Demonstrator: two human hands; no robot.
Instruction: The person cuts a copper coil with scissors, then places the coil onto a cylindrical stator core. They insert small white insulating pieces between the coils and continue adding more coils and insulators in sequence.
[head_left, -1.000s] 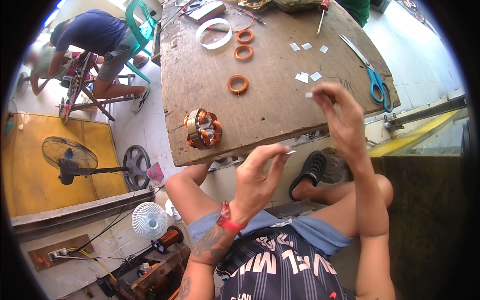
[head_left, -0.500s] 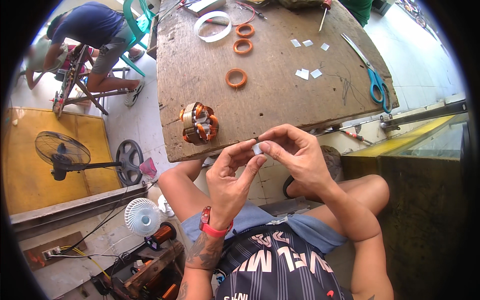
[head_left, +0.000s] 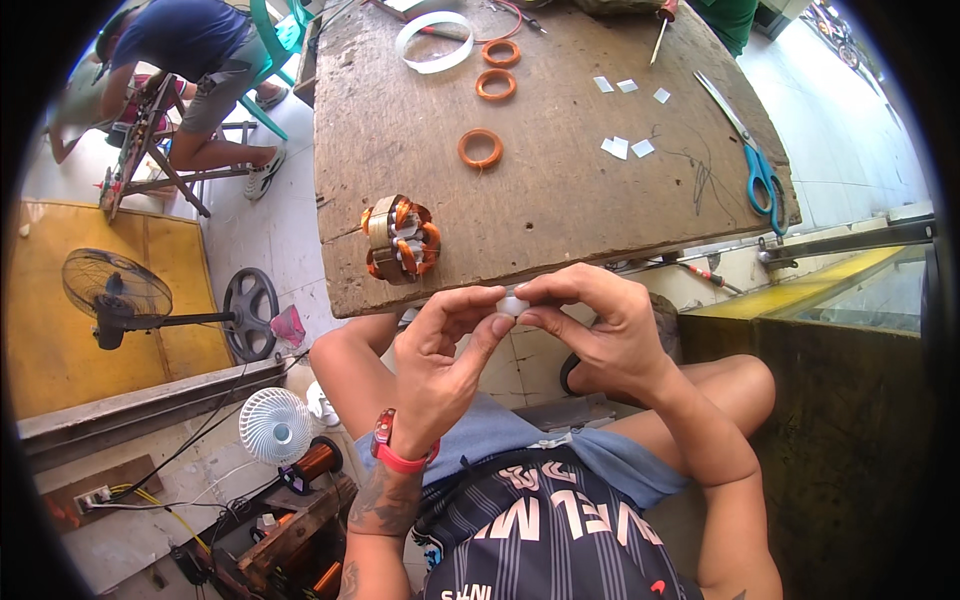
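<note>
Between the fingertips of both hands is a small white slip of insulating paper, curved and partly covered by fingers. My left hand pinches its left end with thumb and forefinger, and a red watch is on that wrist. My right hand pinches the other end. Both hands are just off the table's near edge. A motor stator with copper windings and white liners stands near that edge, beyond my left hand. Several white paper slips lie farther back on the right.
Three copper coils and a white plastic ring lie on the wooden table. Blue-handled scissors and a screwdriver are at the right. Fans stand lower left; another person bends over at far left.
The white slip has turned between my fingers and now looks curved, with both thumbs closer together. My left hand has shifted slightly left; the whole view has shifted a little.
</note>
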